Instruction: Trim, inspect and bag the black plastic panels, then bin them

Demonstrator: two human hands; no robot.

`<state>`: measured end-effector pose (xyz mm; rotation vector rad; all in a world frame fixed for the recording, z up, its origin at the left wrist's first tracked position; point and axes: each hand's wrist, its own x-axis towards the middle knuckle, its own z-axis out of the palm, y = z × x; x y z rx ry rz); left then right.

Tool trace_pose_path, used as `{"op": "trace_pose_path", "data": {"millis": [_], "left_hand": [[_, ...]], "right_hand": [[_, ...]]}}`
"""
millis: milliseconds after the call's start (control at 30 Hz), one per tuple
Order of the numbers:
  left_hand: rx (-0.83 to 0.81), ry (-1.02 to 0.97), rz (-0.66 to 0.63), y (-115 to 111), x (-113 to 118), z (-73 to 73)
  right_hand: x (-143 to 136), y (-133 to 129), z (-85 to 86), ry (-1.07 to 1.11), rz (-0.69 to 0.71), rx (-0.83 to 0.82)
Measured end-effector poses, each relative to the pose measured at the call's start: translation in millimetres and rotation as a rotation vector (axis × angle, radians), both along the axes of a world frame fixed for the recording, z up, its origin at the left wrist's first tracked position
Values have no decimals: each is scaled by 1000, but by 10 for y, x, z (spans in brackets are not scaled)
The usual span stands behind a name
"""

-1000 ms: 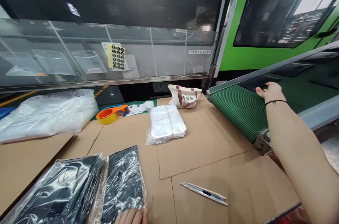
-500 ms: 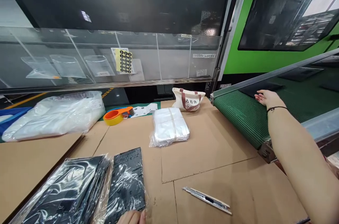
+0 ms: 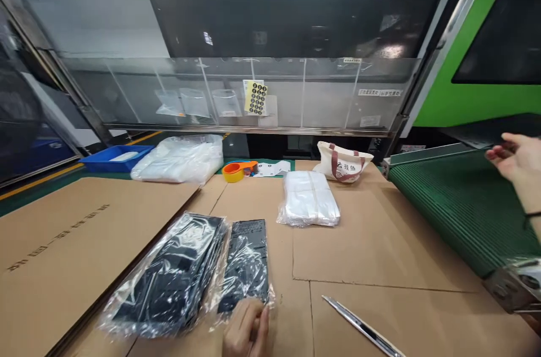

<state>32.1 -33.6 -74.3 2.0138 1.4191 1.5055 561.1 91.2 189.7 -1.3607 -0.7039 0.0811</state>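
Observation:
My left hand [image 3: 247, 328] is closed on the near end of a clear plastic bag with a flat black plastic panel [image 3: 247, 258] inside. Beside it on the left lies a pile of black panels in clear bags [image 3: 175, 272]. Over at the far right, my right hand [image 3: 513, 163] grips another thin black panel [image 3: 492, 130], tilted above the green conveyor belt [image 3: 448, 193]. Part of that panel runs out of view.
A utility knife [image 3: 361, 324] lies on the cardboard-covered table. Behind are a bundle of clear bags [image 3: 310, 199], a cloth pouch [image 3: 344, 163], an orange tape dispenser [image 3: 236, 170], a large plastic bag [image 3: 180, 160] and a blue tray [image 3: 118, 159]. Stacked cardboard [image 3: 97, 244] fills the left.
My right hand has lifted the black panel off the belt. My view has swung left, and my left hand now shows more fully at the bag's near end.

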Motion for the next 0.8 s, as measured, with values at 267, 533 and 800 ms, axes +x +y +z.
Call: {"op": "trace_pose_path", "data": {"millis": [267,533,800], "left_hand": [[-777,-1008,-546,363,494,707],[-1136,-1364,-637,653,974,364],[-1365,-1391,-729,567,965,95]], "right_hand": [[-1873,-905,-950,146,977,-442],[-2383,-1448,-1948,-68,1290,-796],[-2270,-1513,-2352,-608,896,-991]]}}
